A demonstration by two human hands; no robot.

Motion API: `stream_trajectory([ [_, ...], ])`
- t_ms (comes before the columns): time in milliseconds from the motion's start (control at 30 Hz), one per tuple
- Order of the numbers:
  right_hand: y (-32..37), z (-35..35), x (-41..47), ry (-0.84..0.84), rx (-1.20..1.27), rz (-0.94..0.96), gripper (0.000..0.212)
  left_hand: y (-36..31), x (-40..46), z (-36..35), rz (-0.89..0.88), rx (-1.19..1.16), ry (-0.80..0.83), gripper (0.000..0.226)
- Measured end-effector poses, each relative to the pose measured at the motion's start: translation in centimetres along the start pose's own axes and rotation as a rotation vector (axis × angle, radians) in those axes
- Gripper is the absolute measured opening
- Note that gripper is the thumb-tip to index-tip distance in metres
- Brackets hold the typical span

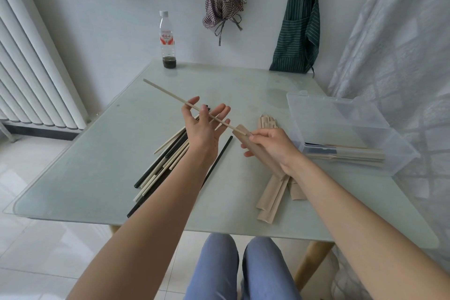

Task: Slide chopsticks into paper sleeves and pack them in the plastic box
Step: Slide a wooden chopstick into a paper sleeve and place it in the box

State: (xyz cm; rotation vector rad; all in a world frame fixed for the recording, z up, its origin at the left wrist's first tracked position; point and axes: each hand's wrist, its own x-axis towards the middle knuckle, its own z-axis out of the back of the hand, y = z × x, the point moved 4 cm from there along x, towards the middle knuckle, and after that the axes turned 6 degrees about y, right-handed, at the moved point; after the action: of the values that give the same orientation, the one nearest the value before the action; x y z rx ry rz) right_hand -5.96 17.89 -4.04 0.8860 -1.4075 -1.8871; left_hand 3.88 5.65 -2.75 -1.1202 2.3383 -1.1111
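Observation:
My left hand (204, 126) pinches a pale wooden chopstick (170, 95) between thumb and forefinger, the other fingers spread. The chopstick's near tip sits inside the mouth of a brown paper sleeve (253, 146), which my right hand (272, 146) grips above the table. Under my left forearm lies a heap of loose pale and black chopsticks (165, 163). A pile of empty paper sleeves (272, 197) lies below my right wrist. The clear plastic box (353, 134) stands open at the right, with sleeved chopsticks (353, 154) lying in it.
The glass table (85, 178) carries a plastic bottle (167, 39) with dark liquid at its far edge. One black chopstick (219, 158) lies alone between the heaps. Two aprons hang on the wall behind, and a curtain falls at the right.

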Motion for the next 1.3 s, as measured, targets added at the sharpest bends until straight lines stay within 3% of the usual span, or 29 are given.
stream_trajectory([
  [467,0.6,0.3,-0.7,-0.017,-0.006,-0.015,0.02,-0.3,0.2,0.2,-0.031,0.018,-0.025,0.013],
  [800,1.3,0.3,-0.8,-0.01,-0.008,0.019,0.02,0.2,-0.1,-0.7,0.019,0.024,0.09,0.014],
  [1033,1.7,0.2,-0.3,-0.015,-0.08,0.079,0.018,0.7,-0.1,-0.4,0.118,0.338,0.111,0.014],
  [1200,1.7,0.6,-0.5,-0.052,-0.115,0.078,0.016,0.0,0.4,0.6,0.051,0.326,-0.106,0.012],
  [1300,2.0,0.3,-0.4,-0.065,-0.121,0.09,0.015,0.1,0.1,0.2,0.032,0.443,-0.003,0.013],
])
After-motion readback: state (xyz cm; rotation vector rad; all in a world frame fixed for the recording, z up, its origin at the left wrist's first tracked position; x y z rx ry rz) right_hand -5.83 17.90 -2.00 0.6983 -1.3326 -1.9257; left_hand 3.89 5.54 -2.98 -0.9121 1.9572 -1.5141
